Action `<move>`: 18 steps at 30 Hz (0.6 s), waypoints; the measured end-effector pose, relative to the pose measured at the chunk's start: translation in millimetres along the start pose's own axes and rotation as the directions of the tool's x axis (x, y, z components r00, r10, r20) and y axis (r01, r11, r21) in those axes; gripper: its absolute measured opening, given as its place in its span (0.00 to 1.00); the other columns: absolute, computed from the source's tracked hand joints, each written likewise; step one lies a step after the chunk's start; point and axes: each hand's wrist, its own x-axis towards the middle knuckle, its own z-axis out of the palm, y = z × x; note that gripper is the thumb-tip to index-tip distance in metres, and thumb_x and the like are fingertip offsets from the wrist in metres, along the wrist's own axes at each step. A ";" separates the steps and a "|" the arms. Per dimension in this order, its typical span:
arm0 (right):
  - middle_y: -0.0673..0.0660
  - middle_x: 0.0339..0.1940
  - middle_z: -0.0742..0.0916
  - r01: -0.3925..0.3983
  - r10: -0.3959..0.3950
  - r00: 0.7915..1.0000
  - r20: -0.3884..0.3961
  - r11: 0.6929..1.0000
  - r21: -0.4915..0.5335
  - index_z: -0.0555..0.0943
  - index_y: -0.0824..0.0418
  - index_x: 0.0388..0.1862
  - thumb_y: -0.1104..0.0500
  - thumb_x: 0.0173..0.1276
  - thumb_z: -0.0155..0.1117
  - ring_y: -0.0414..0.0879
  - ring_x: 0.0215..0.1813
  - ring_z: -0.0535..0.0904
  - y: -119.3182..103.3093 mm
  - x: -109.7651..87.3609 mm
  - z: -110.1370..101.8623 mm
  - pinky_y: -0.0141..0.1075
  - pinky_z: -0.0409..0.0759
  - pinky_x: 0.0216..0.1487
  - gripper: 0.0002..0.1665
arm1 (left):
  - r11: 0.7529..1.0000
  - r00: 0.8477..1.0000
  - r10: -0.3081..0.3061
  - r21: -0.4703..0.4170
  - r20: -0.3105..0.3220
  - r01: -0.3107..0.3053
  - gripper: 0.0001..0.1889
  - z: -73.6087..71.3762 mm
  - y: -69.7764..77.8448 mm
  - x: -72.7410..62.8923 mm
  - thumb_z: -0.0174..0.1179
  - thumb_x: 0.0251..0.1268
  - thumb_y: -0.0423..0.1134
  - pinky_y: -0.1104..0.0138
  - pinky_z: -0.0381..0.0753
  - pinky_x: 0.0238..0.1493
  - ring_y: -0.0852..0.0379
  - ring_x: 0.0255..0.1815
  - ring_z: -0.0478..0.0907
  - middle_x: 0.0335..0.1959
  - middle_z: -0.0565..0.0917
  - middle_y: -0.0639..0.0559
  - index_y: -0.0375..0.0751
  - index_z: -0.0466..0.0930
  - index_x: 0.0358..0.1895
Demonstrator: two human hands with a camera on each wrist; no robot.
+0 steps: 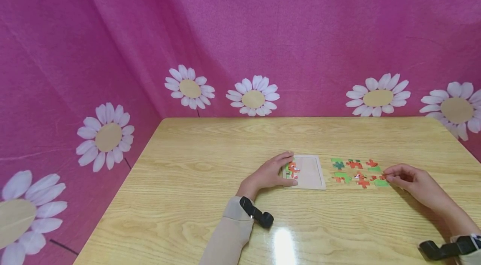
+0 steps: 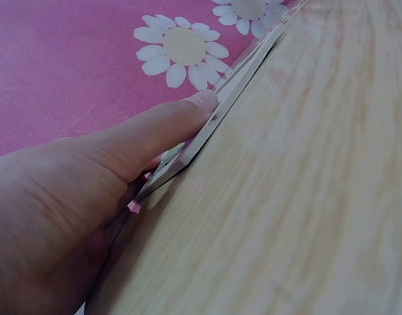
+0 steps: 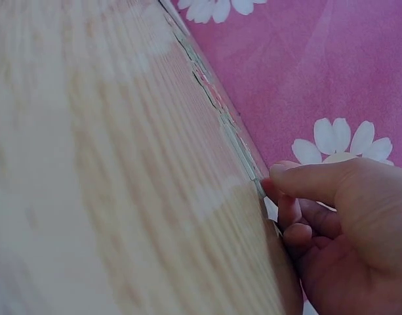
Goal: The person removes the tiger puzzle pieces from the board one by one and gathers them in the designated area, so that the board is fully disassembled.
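Observation:
A square wooden puzzle tray (image 1: 310,172) lies on the table, with several joined pieces (image 1: 292,167) along its left side showing an orange animal head. My left hand (image 1: 267,174) holds the tray at its left end, fingers at the far edge and thumb (image 2: 197,105) along the near one. To the right, loose jigsaw pieces in orange and green lie in two rows, among them a green-and-orange piece (image 1: 341,177). At the right end of the near row, my right hand (image 1: 418,182) pinches a puzzle piece (image 1: 381,181) by its edge between thumb and fingertips.
The wood-grain table (image 1: 180,185) extends on all sides of the tray and pieces. Behind it and to its left hangs a pink curtain (image 1: 300,27) with white daisies. Black straps (image 1: 257,213) circle both wrists over light sleeves.

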 end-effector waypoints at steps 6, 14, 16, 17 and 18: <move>0.28 0.35 0.79 0.007 -0.007 1.000 -0.024 1.000 0.008 0.79 0.67 0.51 0.54 0.74 0.58 0.25 0.35 0.70 -1.0 -0.2 1.6 0.21 0.68 0.33 0.18 | 1.000 1.000 -0.004 0.002 -0.008 0.004 0.43 0.2 0.1 0.0 0.67 0.60 0.54 0.63 0.56 0.80 0.57 0.80 0.54 0.79 0.57 0.57 0.47 0.59 0.76; 0.27 0.34 0.79 0.004 -0.003 0.999 -0.032 1.000 0.024 0.79 0.69 0.50 0.53 0.74 0.58 0.24 0.35 0.70 -1.0 -0.3 2.8 0.23 0.68 0.32 0.19 | 1.000 0.999 -0.022 -0.004 -0.028 0.022 0.44 -0.3 1.0 0.5 0.69 0.57 0.55 0.63 0.58 0.79 0.57 0.79 0.56 0.78 0.59 0.57 0.48 0.60 0.75; 0.26 0.34 0.78 -0.002 0.003 1.000 -0.027 1.000 0.024 0.79 0.68 0.51 0.52 0.74 0.57 0.24 0.36 0.70 -0.8 -0.5 2.5 0.22 0.69 0.32 0.20 | 1.000 0.999 -0.024 -0.005 -0.034 0.024 0.44 -0.5 1.6 0.4 0.70 0.56 0.55 0.63 0.59 0.79 0.57 0.79 0.56 0.78 0.60 0.57 0.48 0.61 0.75; 0.25 0.35 0.78 -0.004 0.005 1.000 -0.024 1.000 0.025 0.79 0.68 0.51 0.52 0.74 0.57 0.23 0.36 0.70 -0.8 -0.6 2.2 0.22 0.69 0.33 0.20 | 1.000 0.999 -0.027 -0.007 -0.036 0.026 0.44 -0.6 1.8 0.3 0.70 0.55 0.55 0.63 0.59 0.79 0.57 0.79 0.56 0.78 0.60 0.57 0.48 0.61 0.75; 0.25 0.35 0.78 -0.006 0.007 1.000 -0.021 1.000 0.028 0.79 0.68 0.52 0.51 0.74 0.57 0.23 0.36 0.70 -0.7 -0.5 2.0 0.22 0.69 0.33 0.21 | 1.000 0.999 -0.028 -0.008 -0.038 0.027 0.44 -0.7 2.1 0.3 0.70 0.55 0.55 0.63 0.59 0.79 0.57 0.79 0.57 0.78 0.60 0.57 0.48 0.61 0.75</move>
